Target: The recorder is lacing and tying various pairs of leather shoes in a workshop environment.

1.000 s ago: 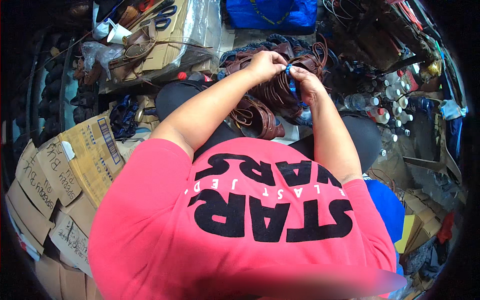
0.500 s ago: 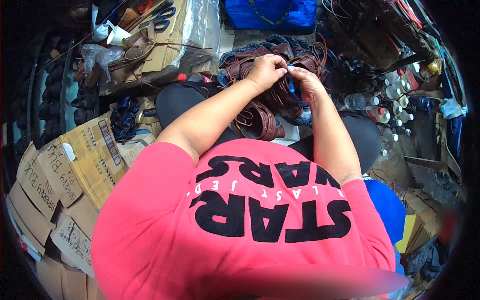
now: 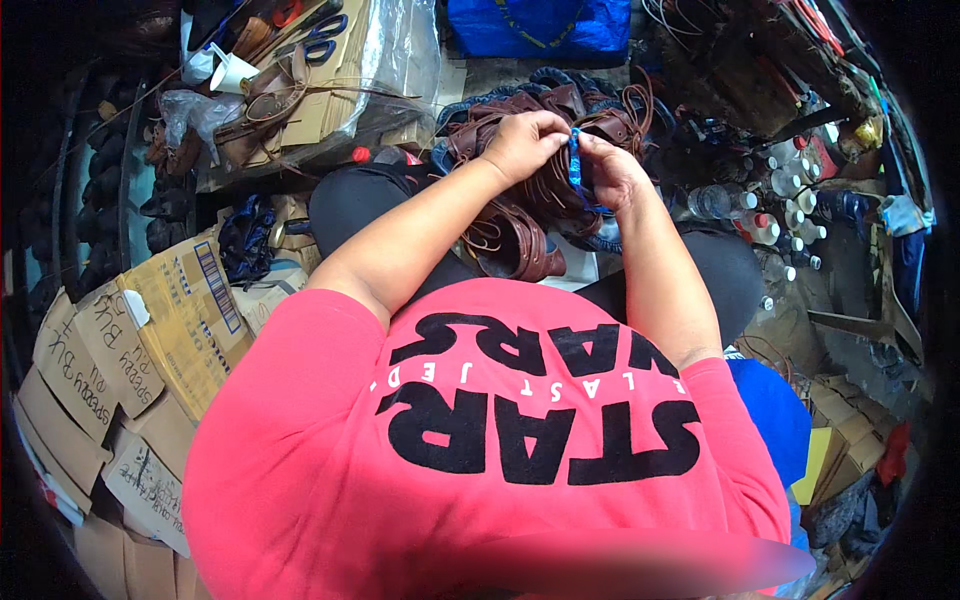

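My left hand (image 3: pixel 520 143) and my right hand (image 3: pixel 612 172) meet above my lap, both pinching a narrow blue strap (image 3: pixel 575 165) that stands upright between their fingers. Under them lies a heap of brown leather straps and sandal pieces (image 3: pixel 520 225), spread over my black-trousered legs. My red shirt fills the lower half of the view and hides my lap close to the body.
Flattened cardboard boxes (image 3: pixel 120 350) are stacked at the left. A cardboard sheet with scissors (image 3: pixel 320 28) and leather scraps lies at the back left. A blue bag (image 3: pixel 540 25) sits at the back. Several small bottles (image 3: pixel 785 205) stand at the right, and a blue cushion (image 3: pixel 770 410) lies near my right elbow.
Both hands have stayed together on the blue strap, shifting only slightly; the strap now stands a little more upright between the fingers.
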### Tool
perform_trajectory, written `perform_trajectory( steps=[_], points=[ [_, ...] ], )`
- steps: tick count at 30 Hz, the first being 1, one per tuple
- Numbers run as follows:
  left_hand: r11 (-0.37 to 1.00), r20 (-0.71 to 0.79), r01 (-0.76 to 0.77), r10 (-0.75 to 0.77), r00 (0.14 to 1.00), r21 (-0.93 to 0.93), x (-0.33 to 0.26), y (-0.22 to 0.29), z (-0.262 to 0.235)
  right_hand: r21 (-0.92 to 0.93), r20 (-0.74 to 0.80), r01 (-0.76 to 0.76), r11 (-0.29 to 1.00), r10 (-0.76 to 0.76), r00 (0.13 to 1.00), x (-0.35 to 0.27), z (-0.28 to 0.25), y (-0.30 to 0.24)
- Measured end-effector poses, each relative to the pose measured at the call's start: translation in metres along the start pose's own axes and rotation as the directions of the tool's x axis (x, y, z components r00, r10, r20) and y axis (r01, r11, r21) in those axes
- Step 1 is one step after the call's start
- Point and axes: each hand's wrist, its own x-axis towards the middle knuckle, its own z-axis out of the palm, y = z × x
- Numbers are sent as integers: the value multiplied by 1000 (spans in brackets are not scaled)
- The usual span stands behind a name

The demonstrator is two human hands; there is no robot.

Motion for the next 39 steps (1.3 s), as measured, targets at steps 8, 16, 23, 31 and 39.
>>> perform_trajectory(
  steps=[8, 16, 23, 31, 39],
  points=[
    [928, 210, -223, 164, 964, 298, 24, 9, -16, -7, -28, -33, 999, 33, 999, -4, 5, -3],
    [789, 403, -437, 265, 876, 431, 36, 11, -24, -224, -45, 36, 974, -47, 998, -4, -1, -10],
    [869, 388, -370, 233, 892, 329, 39, 6, -19, -443, -36, 97, 892, -125, 991, -7, -5, -19],
    [997, 319, 73, -75, 945, 17, 37, -15, -9, -436, -12, 134, 890, -154, 988, -4, -8, -13],
    [925, 282, 322, -260, 923, -201, 32, -11, -4, -628, -45, 189, 755, -278, 959, -8, 2, -12]
  ],
)
